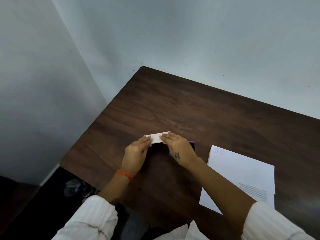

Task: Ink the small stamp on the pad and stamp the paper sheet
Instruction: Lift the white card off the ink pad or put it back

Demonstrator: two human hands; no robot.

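Both my hands hold a small white flat box [155, 138] on the dark wooden table [199, 115]. My left hand [136, 151] grips its left end. On its right end rests my right hand [178, 146], fingers on top. A purple ink pad [192, 144] peeks out from under my right hand, mostly hidden. The white paper sheet [242, 172] lies to the right, with two faint round stamp marks [219, 151] near its far left corner and printed lines near its front edge. I cannot see the small stamp.
The table's left corner and left edge lie close to my left hand, with grey walls behind. A dark object [74, 187] sits on the floor at the lower left. My white sleeves fill the bottom of the view.
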